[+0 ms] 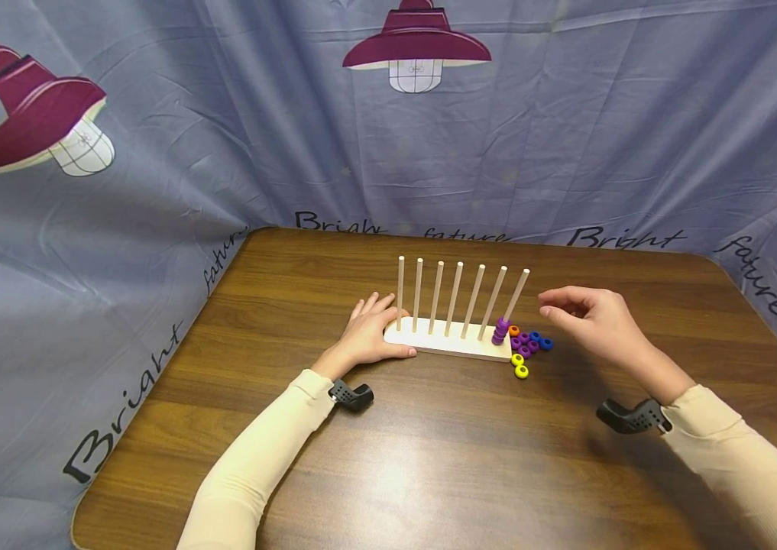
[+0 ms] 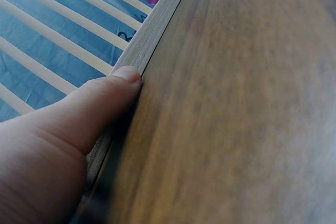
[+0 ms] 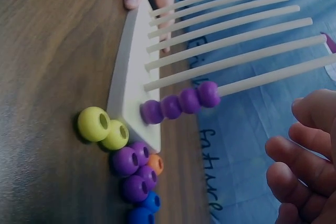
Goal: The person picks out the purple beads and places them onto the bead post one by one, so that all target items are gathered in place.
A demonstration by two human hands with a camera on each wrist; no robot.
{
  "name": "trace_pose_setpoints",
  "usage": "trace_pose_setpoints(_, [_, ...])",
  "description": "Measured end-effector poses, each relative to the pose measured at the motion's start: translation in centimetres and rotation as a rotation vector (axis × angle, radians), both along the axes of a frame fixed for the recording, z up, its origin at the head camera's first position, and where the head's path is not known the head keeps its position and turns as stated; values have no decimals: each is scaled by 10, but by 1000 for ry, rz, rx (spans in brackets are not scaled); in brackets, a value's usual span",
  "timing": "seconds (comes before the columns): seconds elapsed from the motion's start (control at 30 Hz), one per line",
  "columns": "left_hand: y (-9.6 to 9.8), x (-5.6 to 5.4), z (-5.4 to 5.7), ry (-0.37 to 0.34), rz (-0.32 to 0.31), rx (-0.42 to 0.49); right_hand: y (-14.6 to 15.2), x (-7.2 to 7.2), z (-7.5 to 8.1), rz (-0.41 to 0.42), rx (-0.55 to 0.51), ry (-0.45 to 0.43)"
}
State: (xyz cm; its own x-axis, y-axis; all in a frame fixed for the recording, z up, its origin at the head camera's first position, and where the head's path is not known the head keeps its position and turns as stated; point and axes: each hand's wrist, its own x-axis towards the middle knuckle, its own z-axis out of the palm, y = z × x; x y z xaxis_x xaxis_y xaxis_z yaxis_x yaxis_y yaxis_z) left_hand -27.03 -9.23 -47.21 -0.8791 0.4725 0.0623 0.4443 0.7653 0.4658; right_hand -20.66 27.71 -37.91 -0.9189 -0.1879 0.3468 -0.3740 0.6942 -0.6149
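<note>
My left hand (image 1: 369,336) holds the left end of a wooden peg stand (image 1: 453,345), its thumb (image 2: 113,85) along the front edge and its fingers behind the base. Several thin upright pegs (image 3: 236,51) rise from the base. Purple beads (image 3: 179,103) are stacked on the rightmost peg. Up in the air to the right of that peg is my right hand (image 1: 587,315), with loosely bent fingers (image 3: 283,177) and nothing between them. Beside the stand's right end lie two yellow beads (image 3: 94,124), several loose purple beads (image 3: 126,161), an orange bead (image 1: 514,331) and two blue beads (image 1: 546,344).
Everything stands on a brown wooden table (image 1: 429,458). A blue-grey curtain (image 1: 278,122) printed with lamps and lettering hangs behind the table and along its sides. A black wrist camera (image 1: 354,396) is strapped on the left wrist, another camera (image 1: 629,416) on the right.
</note>
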Motion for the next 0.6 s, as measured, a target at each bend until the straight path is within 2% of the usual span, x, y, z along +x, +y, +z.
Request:
trace_pose_setpoints(0.2, [0, 0, -1, 7, -6, -2, 3, 2, -13, -4, 15, 13])
trace_pose_setpoints(0.6, [0, -1, -2, 6, -7, 1, 6, 9, -36, -18, 17, -44])
